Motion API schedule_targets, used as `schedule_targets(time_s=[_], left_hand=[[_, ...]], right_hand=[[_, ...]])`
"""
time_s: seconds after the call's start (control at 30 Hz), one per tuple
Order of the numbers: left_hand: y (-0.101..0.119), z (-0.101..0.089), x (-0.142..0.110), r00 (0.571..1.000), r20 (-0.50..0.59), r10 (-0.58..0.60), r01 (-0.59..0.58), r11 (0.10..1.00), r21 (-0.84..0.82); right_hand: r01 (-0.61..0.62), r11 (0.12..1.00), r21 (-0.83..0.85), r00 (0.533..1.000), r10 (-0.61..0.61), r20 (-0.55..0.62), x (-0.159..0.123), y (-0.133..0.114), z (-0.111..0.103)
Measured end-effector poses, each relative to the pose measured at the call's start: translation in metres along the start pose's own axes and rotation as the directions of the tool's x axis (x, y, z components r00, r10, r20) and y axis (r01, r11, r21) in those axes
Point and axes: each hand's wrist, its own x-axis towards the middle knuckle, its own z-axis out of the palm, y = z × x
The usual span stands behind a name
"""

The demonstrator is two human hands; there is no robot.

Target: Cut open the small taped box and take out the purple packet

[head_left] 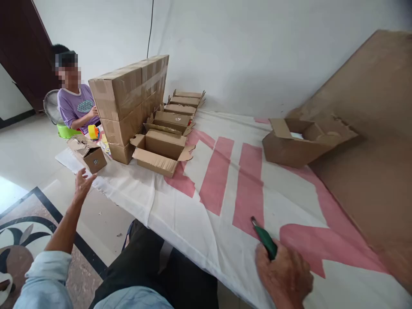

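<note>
Green-handled tool [264, 240] gripped in right hand [285, 274]; left hand [82, 182] open, empty, near small box [89, 154]. Ahead: sealed stack [128, 103] done, open boxes [162, 150] left.

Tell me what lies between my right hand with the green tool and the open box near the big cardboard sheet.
Only the white-and-pink cloth lies between the right hand and the open box; head view shows it.

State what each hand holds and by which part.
The right hand grips a green-handled tool by the rear of its handle, metal tip pointing away. The left hand is open, holding nothing.
</note>
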Motion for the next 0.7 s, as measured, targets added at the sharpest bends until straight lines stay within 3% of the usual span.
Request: schedule_targets(time_s=[0.07, 0.13, 0.2, 0.27, 0.47, 0.7], left_hand=[[0.014, -0.013, 0.018, 0.994, -0.084, 0.066, -0.061, 0.996, 0.060], [0.029, -0.024, 0.030, 0.966, -0.138, 0.218, -0.192, 0.965, 0.180], [0.046, -0.030, 0.039, 0.927, -0.132, 0.352, -0.302, 0.907, 0.293], [0.062, -0.032, 0.044, 0.910, -0.102, 0.402, -0.339, 0.863, 0.374], [0.099, -0.025, 0.053, 0.951, -0.048, 0.307, -0.228, 0.796, 0.561], [0.117, -0.022, 0.068, 0.970, 0.034, 0.241, -0.198, 0.701, 0.685]], right_hand=[[0.000, 1.000, 0.009, 1.000, 0.000, -0.001, 0.000, -0.001, 0.000], [0.006, 1.000, 0.016, 1.000, -0.006, 0.011, 0.000, -0.001, 0.000], [0.005, 1.000, 0.019, 1.000, -0.005, 0.018, 0.000, 0.000, 0.000], [-0.004, 1.000, 0.020, 1.000, 0.004, 0.012, 0.001, 0.000, 0.000], [0.026, 1.000, 0.015, 0.999, -0.026, -0.029, 0.002, -0.002, 0.003], [0.029, 0.997, 0.065, 0.998, -0.025, -0.062, 0.004, -0.003, 0.008]])
